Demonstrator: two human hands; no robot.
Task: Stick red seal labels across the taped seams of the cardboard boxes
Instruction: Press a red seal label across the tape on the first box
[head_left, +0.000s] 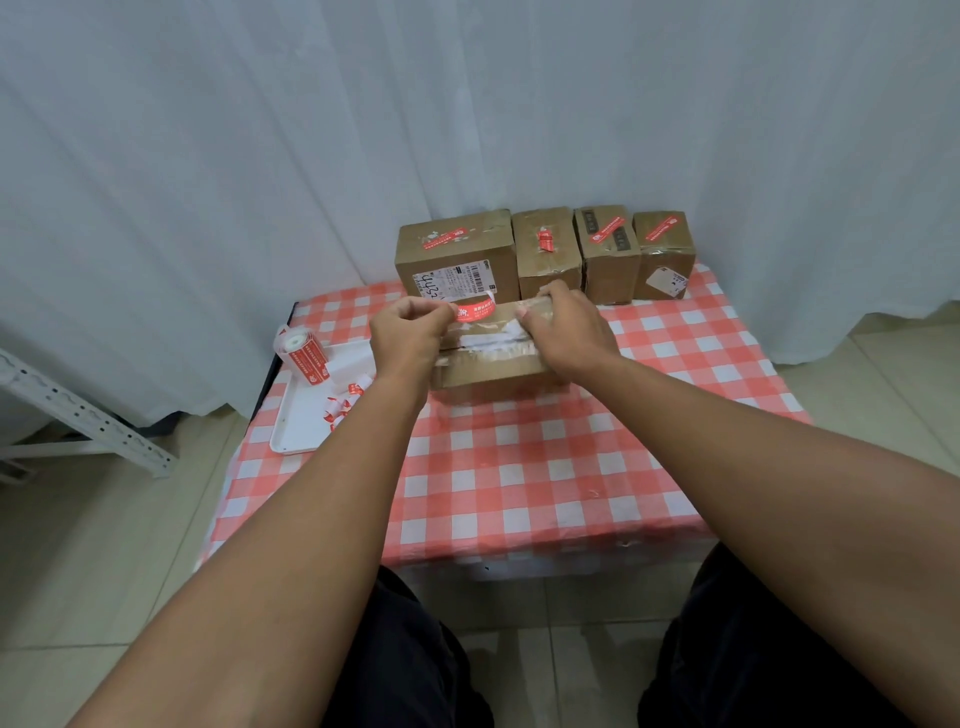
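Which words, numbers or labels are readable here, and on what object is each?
"4425", handwritten, last digit unsure: white shipping label on the largest back box.
White print on the red seal label, held by the left hand: too blurred.
Label roll print: too blurred.
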